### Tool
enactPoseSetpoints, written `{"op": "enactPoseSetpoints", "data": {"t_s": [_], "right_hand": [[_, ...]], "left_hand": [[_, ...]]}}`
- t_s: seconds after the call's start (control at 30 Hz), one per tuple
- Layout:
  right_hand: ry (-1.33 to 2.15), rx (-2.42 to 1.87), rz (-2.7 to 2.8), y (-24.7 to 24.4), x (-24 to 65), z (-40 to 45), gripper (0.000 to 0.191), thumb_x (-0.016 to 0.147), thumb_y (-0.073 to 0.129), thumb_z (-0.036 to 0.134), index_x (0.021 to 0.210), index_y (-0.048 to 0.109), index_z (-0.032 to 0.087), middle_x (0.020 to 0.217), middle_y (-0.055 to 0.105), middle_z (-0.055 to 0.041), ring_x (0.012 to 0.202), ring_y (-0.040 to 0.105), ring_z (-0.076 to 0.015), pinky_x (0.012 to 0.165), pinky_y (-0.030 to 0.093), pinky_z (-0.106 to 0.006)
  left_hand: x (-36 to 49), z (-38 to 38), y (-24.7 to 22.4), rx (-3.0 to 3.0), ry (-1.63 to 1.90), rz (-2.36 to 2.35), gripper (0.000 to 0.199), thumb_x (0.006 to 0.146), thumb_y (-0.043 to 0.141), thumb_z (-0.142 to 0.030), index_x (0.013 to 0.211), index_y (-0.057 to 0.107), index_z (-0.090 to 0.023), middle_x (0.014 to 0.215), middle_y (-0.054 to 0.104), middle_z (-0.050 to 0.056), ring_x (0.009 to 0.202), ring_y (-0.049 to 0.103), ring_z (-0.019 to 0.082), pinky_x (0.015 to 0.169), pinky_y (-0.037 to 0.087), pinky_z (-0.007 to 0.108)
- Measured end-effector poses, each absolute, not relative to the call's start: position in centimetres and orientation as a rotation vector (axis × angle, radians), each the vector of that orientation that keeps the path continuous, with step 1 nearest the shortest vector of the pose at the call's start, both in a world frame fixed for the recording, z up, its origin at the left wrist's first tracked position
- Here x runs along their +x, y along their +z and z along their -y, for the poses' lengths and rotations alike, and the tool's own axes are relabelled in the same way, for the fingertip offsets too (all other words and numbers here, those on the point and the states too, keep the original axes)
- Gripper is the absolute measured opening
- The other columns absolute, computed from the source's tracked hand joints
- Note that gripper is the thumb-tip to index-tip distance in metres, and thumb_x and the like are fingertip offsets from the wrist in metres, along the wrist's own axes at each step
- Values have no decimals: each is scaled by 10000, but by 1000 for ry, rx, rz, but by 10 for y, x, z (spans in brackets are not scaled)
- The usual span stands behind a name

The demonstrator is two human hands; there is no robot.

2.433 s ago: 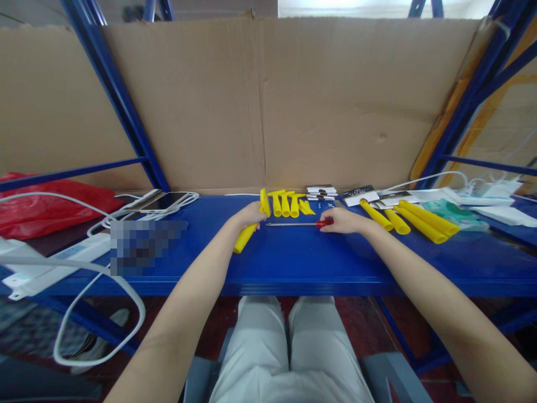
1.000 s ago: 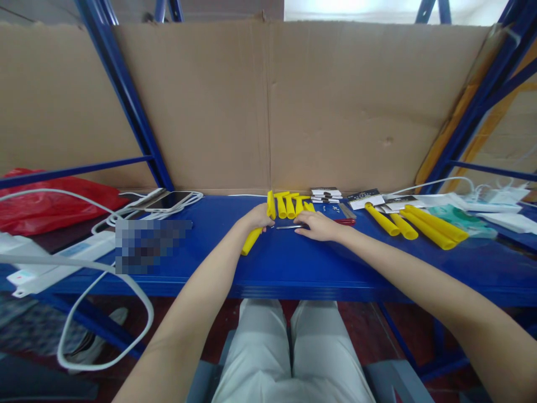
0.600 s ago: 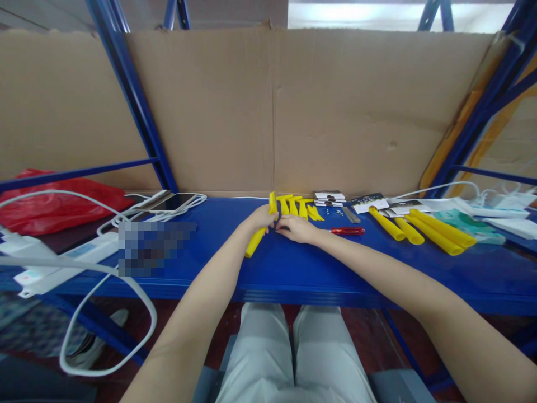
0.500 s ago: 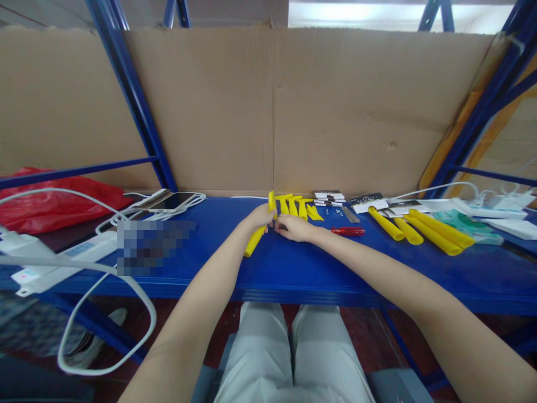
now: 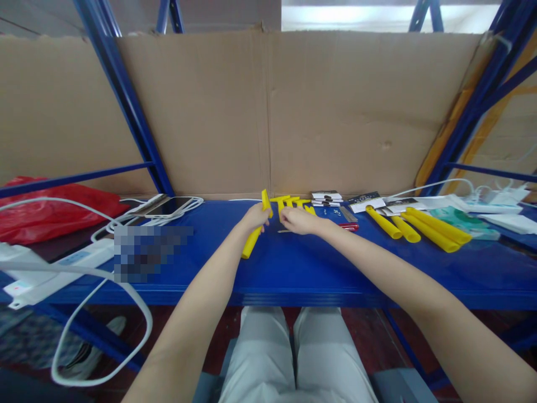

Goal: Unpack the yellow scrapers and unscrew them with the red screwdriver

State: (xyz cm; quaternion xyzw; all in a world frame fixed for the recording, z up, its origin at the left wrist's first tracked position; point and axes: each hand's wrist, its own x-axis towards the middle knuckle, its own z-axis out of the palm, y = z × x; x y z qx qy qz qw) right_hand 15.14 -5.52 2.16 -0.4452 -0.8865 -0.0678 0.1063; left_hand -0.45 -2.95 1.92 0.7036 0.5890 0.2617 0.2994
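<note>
My left hand [image 5: 257,216] is closed around a yellow T-shaped plastic handle [image 5: 250,244], which it holds tilted, the crosspiece up and the stem toward the front edge. Just to the right, my right hand [image 5: 298,220] has its fingers curled together; anything in them is too small to make out. Several similar yellow T-shaped handles [image 5: 286,201] lie in a row behind that hand, partly covered by it. A thin rod tip [image 5: 284,231] shows beside its fingers. The red screwdriver handle [image 5: 349,226] is partly hidden behind my right forearm.
On the blue table [image 5: 268,274], stacked printed cards [image 5: 326,198] and thin metal strips [image 5: 348,214] lie at the back. Long yellow tubes [image 5: 438,229] are on the right. A white power strip [image 5: 62,268], cables and a red bag [image 5: 59,210] occupy the left. Cardboard [image 5: 201,112] stands behind.
My right hand has moved away from the yellow handle in my left hand, slightly right, over the row. The left hand still grips its handle. The view has shifted slightly.
</note>
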Motion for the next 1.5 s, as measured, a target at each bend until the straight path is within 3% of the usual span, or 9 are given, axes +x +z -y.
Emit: {"op": "enactPoseSetpoints", "data": {"t_s": [0.23,0.5,1.03,1.23,1.5], "right_hand": [[-60,-1772,2103,43,256,33,176,777,475,141,826,640,106,844,679,-106,738,599,-162,641,419,-227],[70,-1974,2032,12,326,30,190,702,503,132,720,691,111,595,659,-49,578,599,-145,631,447,-221],[-39,-2037,1963,-3,325,21,185,723,513,106,780,688,101,893,694,-130,823,627,-186,720,447,-227],[-81,-1991,1872,3,326,29,228,744,479,119,832,687,91,880,698,-131,806,628,-189,711,444,-221],[-92,-2065,1737,5,322,33,250,776,463,148,855,697,110,896,701,-114,820,625,-176,687,423,-208]], "left_hand": [[-6,26,18,1857,703,-1578,258,884,384,-254,1085,486,-129,645,605,14,317,449,67,389,416,197],[-3,34,23,1869,700,-1568,238,895,350,-224,1069,476,-119,617,573,-8,302,420,63,365,395,197],[-1,37,25,1827,725,-1534,211,894,355,-216,1048,471,-130,585,538,-24,300,407,59,363,367,189],[16,49,39,1724,831,-1325,219,912,342,-247,1077,457,-161,585,526,-37,308,387,38,358,335,166],[99,35,52,1343,734,-1007,223,909,352,-246,983,515,-112,502,480,-31,315,357,46,335,293,172]]}}
